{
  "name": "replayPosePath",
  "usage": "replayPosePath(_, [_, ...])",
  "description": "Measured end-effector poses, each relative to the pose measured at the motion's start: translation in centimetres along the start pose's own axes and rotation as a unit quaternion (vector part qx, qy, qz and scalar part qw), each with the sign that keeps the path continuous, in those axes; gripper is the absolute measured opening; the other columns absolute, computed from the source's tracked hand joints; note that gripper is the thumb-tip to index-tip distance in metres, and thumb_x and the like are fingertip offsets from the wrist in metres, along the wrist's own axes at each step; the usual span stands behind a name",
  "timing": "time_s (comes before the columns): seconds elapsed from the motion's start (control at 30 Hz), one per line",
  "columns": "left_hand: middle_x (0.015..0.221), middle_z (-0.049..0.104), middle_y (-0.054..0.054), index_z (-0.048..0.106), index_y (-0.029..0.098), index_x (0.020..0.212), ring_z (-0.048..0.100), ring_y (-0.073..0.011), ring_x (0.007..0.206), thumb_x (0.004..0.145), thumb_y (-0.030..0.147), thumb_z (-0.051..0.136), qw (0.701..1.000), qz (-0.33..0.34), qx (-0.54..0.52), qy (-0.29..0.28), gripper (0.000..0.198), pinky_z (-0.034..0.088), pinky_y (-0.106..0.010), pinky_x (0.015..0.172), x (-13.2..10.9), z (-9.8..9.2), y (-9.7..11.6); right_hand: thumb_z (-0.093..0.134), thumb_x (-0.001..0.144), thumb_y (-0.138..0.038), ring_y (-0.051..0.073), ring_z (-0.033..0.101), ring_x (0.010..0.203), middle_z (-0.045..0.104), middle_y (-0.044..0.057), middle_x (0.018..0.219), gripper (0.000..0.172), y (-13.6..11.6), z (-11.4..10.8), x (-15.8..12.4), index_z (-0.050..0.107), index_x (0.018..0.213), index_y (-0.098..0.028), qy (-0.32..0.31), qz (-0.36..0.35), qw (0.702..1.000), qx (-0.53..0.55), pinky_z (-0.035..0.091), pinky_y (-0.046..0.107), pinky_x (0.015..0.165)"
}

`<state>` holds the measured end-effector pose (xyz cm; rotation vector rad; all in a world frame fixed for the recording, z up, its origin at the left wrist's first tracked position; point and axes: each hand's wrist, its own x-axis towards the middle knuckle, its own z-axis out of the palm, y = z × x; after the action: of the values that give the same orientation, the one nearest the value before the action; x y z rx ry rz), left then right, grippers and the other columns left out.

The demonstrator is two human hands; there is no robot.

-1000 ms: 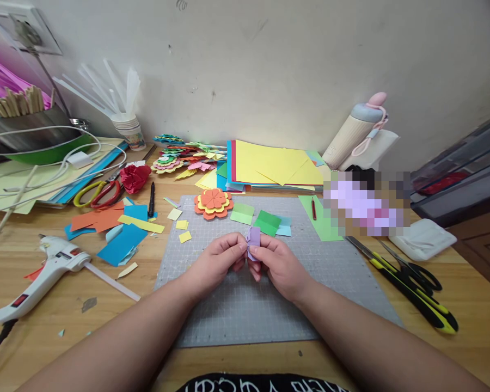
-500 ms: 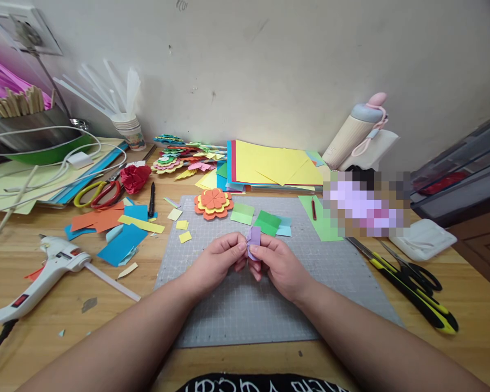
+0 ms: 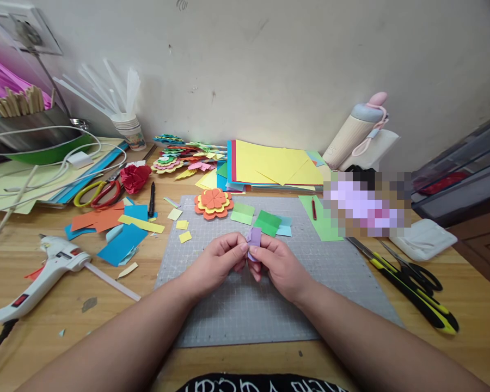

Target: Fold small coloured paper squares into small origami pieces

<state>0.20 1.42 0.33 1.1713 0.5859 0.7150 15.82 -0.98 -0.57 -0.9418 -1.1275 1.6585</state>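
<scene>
A small piece of purple paper (image 3: 255,236) is pinched between both hands above the grey cutting mat (image 3: 228,321). My left hand (image 3: 222,258) is closed on its left edge, thumb and fingers together. From the right, my right hand (image 3: 280,264) grips it with the thumb pressed on its face. The paper's lower part is partly hidden by the fingers. Just beyond the hands lie creased squares of light green (image 3: 242,213), dark green (image 3: 267,222) and pale blue paper (image 3: 285,226). An orange and yellow paper flower (image 3: 213,203) rests on the mat at the back left.
A white glue gun (image 3: 53,272) lies at left, near blue and orange paper scraps (image 3: 122,242). At right are a black-and-yellow utility knife (image 3: 416,296) and black-handled scissors (image 3: 418,275). Stacked coloured paper (image 3: 273,163) and several paper flowers (image 3: 183,160) sit by the wall.
Almost nothing differs. The purple paper and the fingers holding it have shifted very slightly; both hands keep their grip on it.
</scene>
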Motion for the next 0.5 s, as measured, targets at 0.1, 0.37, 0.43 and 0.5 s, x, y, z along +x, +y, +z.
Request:
replayPosePath(0.1, [0.058,0.045,0.006,0.045,0.017,0.069,0.062,-0.0151,0.062,0.091,0.037,0.053,1.000,-0.003,0.003,0.005,0.030,0.036,-0.027,0.061,-0.04,-0.05,0.01,0.057,0.084,-0.034,0.009,0.045,0.045,0.049,-0.005,0.052,0.022,-0.15,0.07,-0.02,0.054,0.070,-0.017,0.001,0.002,1.000,-0.004,0.038,0.022,0.045])
replayPosePath(0.37, [0.049,0.046,0.006,0.042,0.019,0.063,0.048,-0.0098,0.046,0.084,0.041,0.058,0.999,-0.009,0.011,0.032,0.035,0.032,-0.024,0.051,-0.19,0.42,0.49,0.059,0.083,-0.036,0.010,0.048,0.046,0.051,-0.004,0.054,0.023,0.14,0.22,-0.24,0.055,0.068,-0.017,-0.010,0.022,1.000,0.002,0.040,0.023,0.045])
replayPosePath(0.43, [0.049,0.045,0.006,0.043,0.019,0.063,0.043,-0.0087,0.044,0.084,0.041,0.057,0.999,-0.011,0.017,0.040,0.034,0.030,-0.024,0.049,-0.13,0.39,0.36,0.059,0.083,-0.036,0.010,0.048,0.046,0.051,-0.004,0.053,0.023,0.21,0.14,-0.19,0.056,0.069,-0.018,-0.009,0.021,1.000,0.006,0.040,0.023,0.045])
replayPosePath(0.5, [0.050,0.044,0.006,0.045,0.018,0.063,0.041,-0.0084,0.046,0.086,0.040,0.053,0.998,-0.010,0.026,0.052,0.033,0.030,-0.024,0.050,-0.06,0.25,0.17,0.059,0.083,-0.036,0.010,0.046,0.047,0.049,-0.004,0.053,0.023,0.18,0.06,-0.09,0.057,0.070,-0.017,-0.002,0.013,1.000,0.010,0.040,0.023,0.046])
